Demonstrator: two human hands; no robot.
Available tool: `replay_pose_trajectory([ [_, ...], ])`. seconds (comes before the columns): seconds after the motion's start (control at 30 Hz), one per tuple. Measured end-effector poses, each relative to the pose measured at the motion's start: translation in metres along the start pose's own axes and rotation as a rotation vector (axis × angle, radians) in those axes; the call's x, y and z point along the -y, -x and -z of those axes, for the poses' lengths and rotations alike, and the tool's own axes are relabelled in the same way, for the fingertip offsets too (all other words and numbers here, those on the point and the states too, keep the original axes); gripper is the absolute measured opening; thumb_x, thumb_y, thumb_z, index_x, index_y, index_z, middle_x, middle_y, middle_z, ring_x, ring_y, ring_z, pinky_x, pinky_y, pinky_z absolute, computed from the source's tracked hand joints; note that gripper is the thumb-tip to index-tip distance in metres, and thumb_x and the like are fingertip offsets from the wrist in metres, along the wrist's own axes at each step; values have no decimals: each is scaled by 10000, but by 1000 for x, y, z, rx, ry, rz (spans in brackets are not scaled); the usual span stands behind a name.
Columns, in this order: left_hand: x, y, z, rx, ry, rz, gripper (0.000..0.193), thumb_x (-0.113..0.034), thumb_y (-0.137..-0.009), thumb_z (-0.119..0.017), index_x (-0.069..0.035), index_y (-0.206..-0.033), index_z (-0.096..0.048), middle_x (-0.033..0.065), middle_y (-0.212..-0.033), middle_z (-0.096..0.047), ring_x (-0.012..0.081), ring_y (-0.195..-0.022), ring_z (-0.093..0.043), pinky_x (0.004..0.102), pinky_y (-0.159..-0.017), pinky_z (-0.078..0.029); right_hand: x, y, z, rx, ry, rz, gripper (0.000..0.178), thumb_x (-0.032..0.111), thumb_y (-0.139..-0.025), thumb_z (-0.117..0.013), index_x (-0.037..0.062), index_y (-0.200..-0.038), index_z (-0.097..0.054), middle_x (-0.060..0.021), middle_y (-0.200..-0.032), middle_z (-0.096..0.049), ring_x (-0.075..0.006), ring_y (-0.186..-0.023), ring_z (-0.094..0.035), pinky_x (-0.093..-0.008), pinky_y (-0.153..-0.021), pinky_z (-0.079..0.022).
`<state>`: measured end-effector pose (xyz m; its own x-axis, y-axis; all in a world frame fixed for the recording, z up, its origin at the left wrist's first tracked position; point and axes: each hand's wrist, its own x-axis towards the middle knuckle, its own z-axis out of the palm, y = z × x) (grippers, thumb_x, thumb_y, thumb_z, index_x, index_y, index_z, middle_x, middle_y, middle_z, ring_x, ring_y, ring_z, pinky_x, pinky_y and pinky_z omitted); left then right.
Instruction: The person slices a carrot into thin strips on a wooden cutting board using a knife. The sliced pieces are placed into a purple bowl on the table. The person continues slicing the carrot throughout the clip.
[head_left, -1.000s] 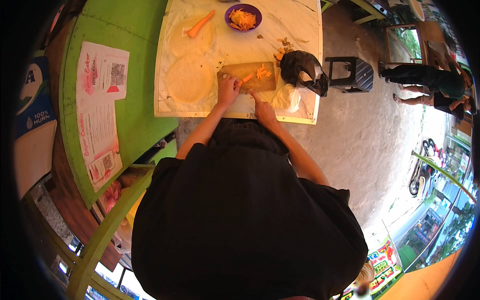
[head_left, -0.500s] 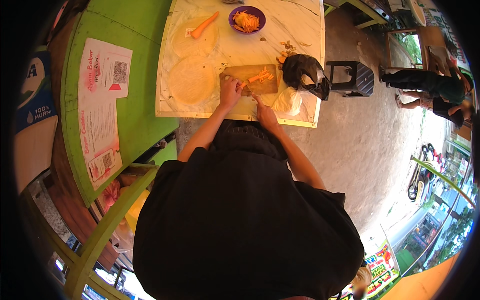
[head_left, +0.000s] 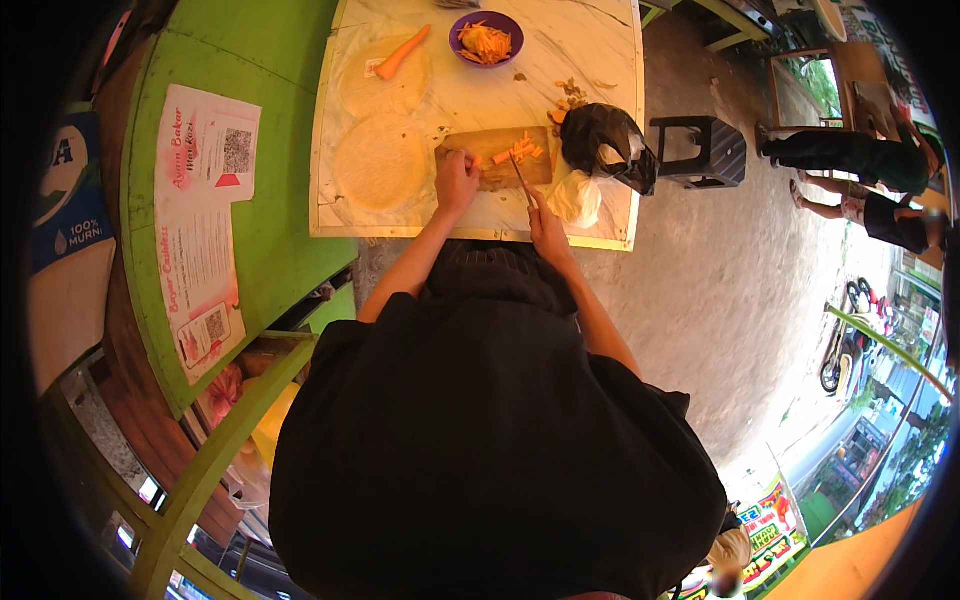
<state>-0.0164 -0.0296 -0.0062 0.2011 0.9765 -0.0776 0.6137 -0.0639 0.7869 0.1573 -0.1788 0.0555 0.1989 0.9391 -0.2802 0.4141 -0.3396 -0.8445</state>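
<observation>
The right hand is closed around the handle of a knife, whose blade reaches over the cutting board to the cut carrot strips. The left hand has its fingers curled at the left part of the board, and they pinch a carrot piece. To the right of the board lie a black plastic bag and, nearer, a white bag. Farther on the counter, a purple bowl contains more carrot strips, and one long carrot lies to its left.
</observation>
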Motion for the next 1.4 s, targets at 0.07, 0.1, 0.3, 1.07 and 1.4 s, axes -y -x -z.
replay_pose_trajectory([
  [0.07,0,-8,-1,-10,-21,0,151,-97,-898,-756,-9,-969,-656,127,-917,-668,311,-873,-671,421,-732,-540,-7,2,3,-19,-5,-13,463,150,-1106,-450,177,-1569,-442,-314,-764,-565,-426,-674,-592,-480,-671,-462],
  [0.1,0,-11,-2,-5,-36,-6,152,-101,-898,-757,-11,-971,-660,125,-908,-670,311,-876,-673,424,-733,-541,-10,2,3,-29,-8,-20,464,151,-1108,-451,176,-1571,-441,-295,-738,-547,-385,-634,-569,-472,-662,-455],
  [0.3,10,-31,-10,90,-30,-100,160,-84,-908,-738,-8,-1044,-699,143,-977,-676,323,-917,-680,428,-784,-545,-10,4,3,-78,-37,-1,478,154,-1111,-443,186,-1588,-426,-256,-707,-520,-331,-606,-518,-458,-647,-440],
  [1.07,-23,-49,-28,286,-16,-311,130,-54,-916,-710,48,-993,-683,187,-1052,-606,381,-1034,-615,447,-881,-510,-8,8,9,-35,-33,-67,476,129,-1096,-427,155,-1571,-431,-357,-872,-601,-515,-816,-638,-495,-755,-493],
  [1.4,-8,-36,-21,161,72,-228,89,37,-890,-677,47,-978,-681,179,-1050,-581,373,-1057,-599,440,-889,-509,-8,2,-7,-66,-56,87,481,120,-1095,-431,151,-1575,-425,-416,-1059,-619,-569,-944,-641,-531,-791,-500],
])
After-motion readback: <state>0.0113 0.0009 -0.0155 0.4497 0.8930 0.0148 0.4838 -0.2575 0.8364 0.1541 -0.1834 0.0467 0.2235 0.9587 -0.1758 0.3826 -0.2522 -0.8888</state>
